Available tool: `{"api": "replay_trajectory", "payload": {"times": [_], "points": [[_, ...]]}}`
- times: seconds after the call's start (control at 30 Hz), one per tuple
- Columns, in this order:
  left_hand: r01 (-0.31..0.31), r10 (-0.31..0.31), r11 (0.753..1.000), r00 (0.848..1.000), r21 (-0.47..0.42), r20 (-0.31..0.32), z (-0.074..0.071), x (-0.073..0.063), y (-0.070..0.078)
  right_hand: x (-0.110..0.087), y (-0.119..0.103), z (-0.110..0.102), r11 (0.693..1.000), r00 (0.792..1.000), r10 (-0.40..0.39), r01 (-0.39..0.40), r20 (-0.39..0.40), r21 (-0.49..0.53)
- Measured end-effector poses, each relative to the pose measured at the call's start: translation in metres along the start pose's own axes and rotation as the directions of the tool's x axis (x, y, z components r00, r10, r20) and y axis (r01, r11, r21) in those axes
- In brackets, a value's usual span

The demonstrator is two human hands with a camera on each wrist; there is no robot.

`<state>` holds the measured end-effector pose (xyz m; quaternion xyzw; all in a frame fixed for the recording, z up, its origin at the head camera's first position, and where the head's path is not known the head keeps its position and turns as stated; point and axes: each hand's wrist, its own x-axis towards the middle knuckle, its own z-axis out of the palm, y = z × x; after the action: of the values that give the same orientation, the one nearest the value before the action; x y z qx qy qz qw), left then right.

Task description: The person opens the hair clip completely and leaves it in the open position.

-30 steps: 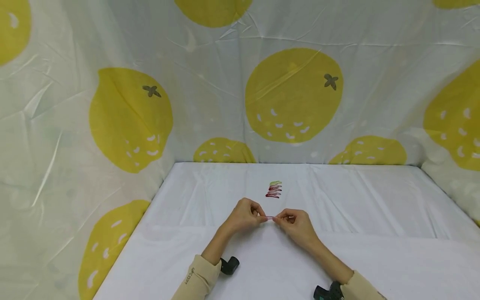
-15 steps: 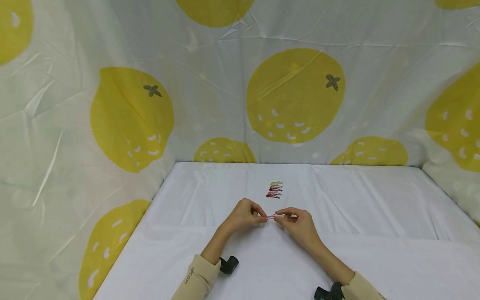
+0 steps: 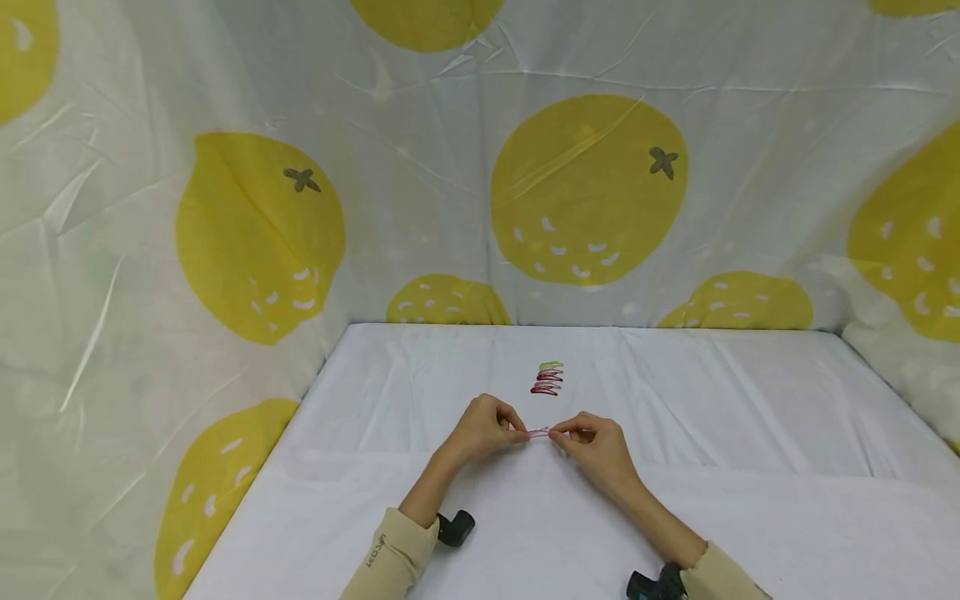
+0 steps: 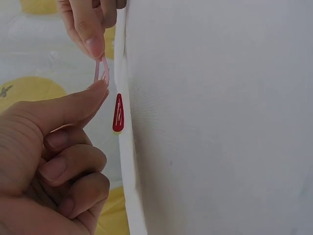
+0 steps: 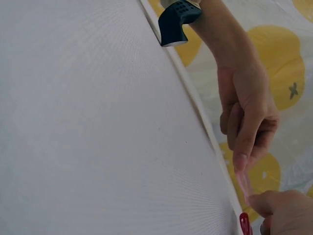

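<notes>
A pink snap hair clip [image 3: 538, 432] is stretched between my two hands above the white table. My left hand [image 3: 483, 429] pinches its left end between thumb and index finger; the other left fingers are curled in, as the left wrist view shows. The right hand [image 3: 592, 450] pinches the opposite end. In the left wrist view the clip's pink strips [image 4: 107, 71] stand apart with a narrow gap between them. Beyond the hands, a short column of snap clips [image 3: 547, 388], mostly red with yellow-green at the far end, lies on the table.
White cloth covers the table [image 3: 750, 392]. A lemon-print curtain [image 3: 420, 208] hangs behind it and along the sides. Black wrist cameras [image 3: 457, 528] sit at both wrists, by the beige sleeves [image 3: 397, 554]. The nearest red clip [image 4: 118, 127] shows below the held one in the left wrist view.
The right index finger lifted off the clip half a second ago and is back near the thumb now. The clip's strips, close together at first, now look spread. The left hand shifted slightly left.
</notes>
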<state>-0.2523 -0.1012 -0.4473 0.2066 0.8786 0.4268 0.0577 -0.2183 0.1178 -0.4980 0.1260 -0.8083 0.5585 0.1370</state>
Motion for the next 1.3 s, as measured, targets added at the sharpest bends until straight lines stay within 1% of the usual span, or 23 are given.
{"api": "replay_trajectory", "payload": {"times": [0.17, 0.33, 0.43, 0.6, 0.73, 0.87, 1.0, 1.13, 1.3], "points": [[-0.005, 0.005, 1.000, 1.000, 0.000, 0.006, -0.001, 0.002, -0.001, 0.001, -0.002, -0.001, 1.000, 1.000, 0.011, -0.011, 0.013, 0.014], [0.001, -0.001, 1.000, 1.000, 0.011, 0.000, -0.003, 0.003, 0.000, 0.003, -0.005, 0.000, 0.997, 0.997, 0.072, -0.073, 0.017, 0.003], [0.020, -0.019, 0.999, 1.000, 0.039, -0.015, -0.005, 0.010, 0.002, 0.009, -0.007, 0.002, 0.994, 0.995, 0.101, -0.101, 0.001, -0.031], [0.068, -0.065, 0.993, 0.997, 0.095, -0.035, -0.008, 0.028, 0.004, 0.029, -0.005, 0.003, 0.985, 0.989, 0.135, -0.140, -0.054, -0.105], [0.088, -0.080, 0.989, 0.995, 0.122, -0.067, -0.007, 0.040, 0.001, 0.041, -0.001, 0.003, 0.978, 0.990, 0.123, -0.133, -0.067, -0.164], [0.102, -0.089, 0.985, 0.992, 0.142, -0.091, -0.005, 0.047, -0.003, 0.048, 0.004, 0.005, 0.971, 0.993, 0.101, -0.113, -0.067, -0.210], [0.100, -0.088, 0.985, 0.992, 0.140, -0.088, -0.004, 0.050, -0.006, 0.050, 0.006, 0.007, 0.969, 0.993, 0.080, -0.097, -0.083, -0.228], [0.096, -0.085, 0.986, 0.993, 0.137, -0.083, -0.004, 0.054, -0.006, 0.052, 0.006, 0.007, 0.965, 0.992, 0.069, -0.093, -0.107, -0.244], [0.099, -0.090, 0.987, 0.993, 0.125, -0.079, -0.005, 0.055, -0.005, 0.052, 0.002, 0.005, 0.961, 0.989, 0.096, -0.122, -0.114, -0.247]]}}
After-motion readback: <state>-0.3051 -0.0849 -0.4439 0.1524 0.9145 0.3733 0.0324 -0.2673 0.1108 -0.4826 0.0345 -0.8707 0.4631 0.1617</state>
